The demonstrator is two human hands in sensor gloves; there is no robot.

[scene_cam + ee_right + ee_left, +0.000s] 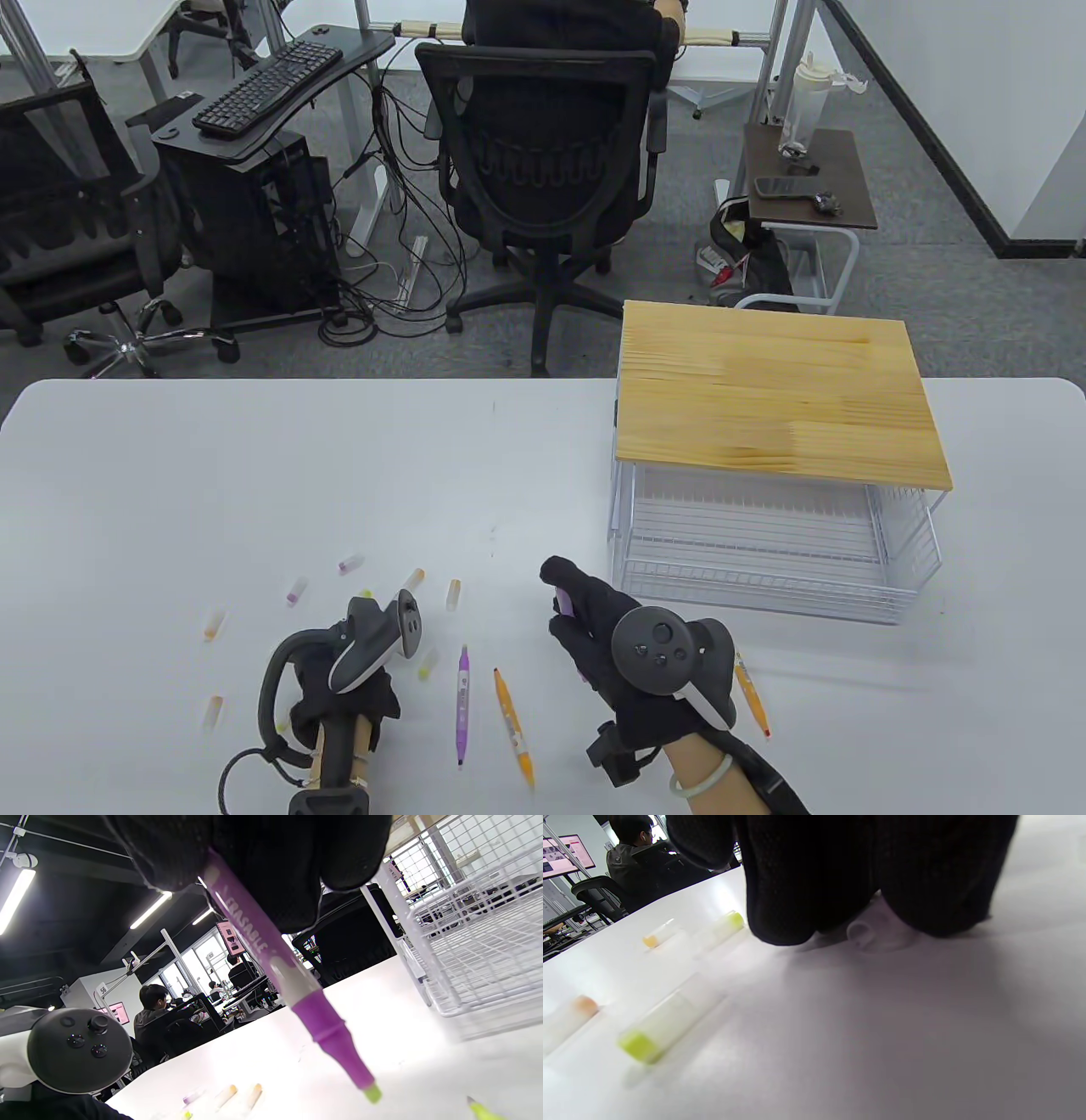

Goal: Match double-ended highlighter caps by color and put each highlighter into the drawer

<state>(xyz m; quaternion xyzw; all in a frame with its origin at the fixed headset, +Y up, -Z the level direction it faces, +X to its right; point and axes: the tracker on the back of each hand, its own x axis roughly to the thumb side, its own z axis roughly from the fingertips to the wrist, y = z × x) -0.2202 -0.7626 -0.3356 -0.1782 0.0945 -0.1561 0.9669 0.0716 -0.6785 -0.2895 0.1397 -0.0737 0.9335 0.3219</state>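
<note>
My right hand [567, 613] holds an uncapped purple highlighter [271, 955] above the table, its tip [370, 1093] pointing down and forward. My left hand [365, 679] is low on the table, and its fingertips [780, 921] close on a clear cap [878, 933] whose colour is hidden. A second purple highlighter [462, 703] and an orange one [513, 722] lie between my hands. Another orange highlighter [751, 692] lies right of my right wrist. Loose caps are scattered around: purple [350, 561], orange [453, 594], yellow-green [657, 1027]. The white wire drawer [755, 590] stands to the right.
The drawer sits in a wire frame under a wooden top [772, 399] at the table's right side. Beyond the far table edge are a black office chair [551, 170] and a seated person. More caps [214, 624] lie to the left.
</note>
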